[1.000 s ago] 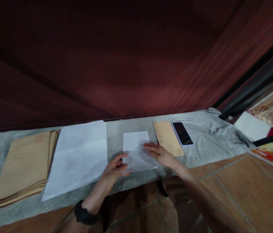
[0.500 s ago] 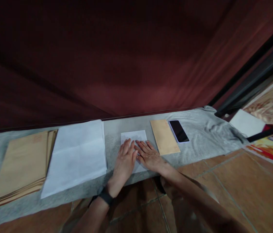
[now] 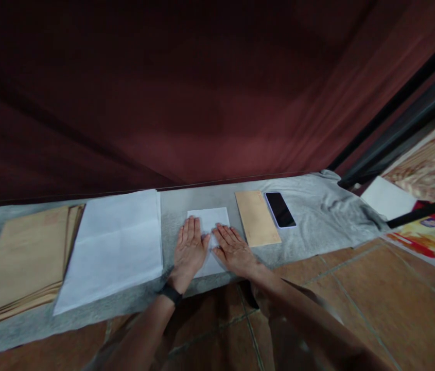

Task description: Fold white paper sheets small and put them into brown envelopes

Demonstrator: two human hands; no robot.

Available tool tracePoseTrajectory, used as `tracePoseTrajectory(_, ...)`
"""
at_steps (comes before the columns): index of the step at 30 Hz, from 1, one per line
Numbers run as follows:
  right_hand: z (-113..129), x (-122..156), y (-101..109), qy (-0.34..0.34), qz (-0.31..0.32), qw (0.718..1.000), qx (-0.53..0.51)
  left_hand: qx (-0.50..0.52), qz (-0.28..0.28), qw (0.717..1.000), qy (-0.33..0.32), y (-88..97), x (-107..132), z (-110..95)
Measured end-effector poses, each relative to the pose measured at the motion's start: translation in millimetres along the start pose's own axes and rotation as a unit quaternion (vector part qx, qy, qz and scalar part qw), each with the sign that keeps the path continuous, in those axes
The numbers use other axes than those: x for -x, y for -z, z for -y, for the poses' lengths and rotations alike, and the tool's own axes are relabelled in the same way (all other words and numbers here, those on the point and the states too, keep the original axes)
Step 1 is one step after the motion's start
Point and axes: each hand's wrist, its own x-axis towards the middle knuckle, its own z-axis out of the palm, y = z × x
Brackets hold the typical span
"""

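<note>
A small folded white sheet (image 3: 210,219) lies on the grey cloth (image 3: 317,221) in front of me. My left hand (image 3: 189,250) rests flat on its left half, fingers stretched out. My right hand (image 3: 233,250) lies flat on its right half, fingers spread too. Both palms press down on the paper and hold nothing. Just right of the sheet lies a single tan envelope (image 3: 256,218), with a dark phone (image 3: 279,209) beside it. A black band sits on my left wrist.
A stack of large white sheets (image 3: 112,247) lies to the left, and further left a pile of tan envelopes (image 3: 20,263). A dark red curtain (image 3: 202,93) hangs behind. Brown floor tiles (image 3: 375,299) run along the near side; printed papers (image 3: 429,232) lie at right.
My left hand came off the sheet's near edge and went flat on the paper beside my right hand. Since then both hands have slid slightly apart.
</note>
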Motion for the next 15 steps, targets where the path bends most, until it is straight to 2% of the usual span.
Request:
tracePoseTrajectory(3,-3,5,3,-0.010,0.001,1.000,0.000,0.005,-0.015,1.000,0.023,2.2,5,4)
tracePoseTrajectory(6,-3,9,4,-0.019,-0.004,1.000,0.000,0.014,-0.019,1.000,0.016,9.6,11,9)
tracePoseTrajectory(11,-5,10,4,-0.010,-0.001,1.000,-0.005,0.066,0.032,0.997,-0.009,25.0,30,16)
tracePoseTrajectory(15,-8,9,5,-0.003,0.018,1.000,-0.008,0.159,0.051,0.986,0.026,34.3,43,14)
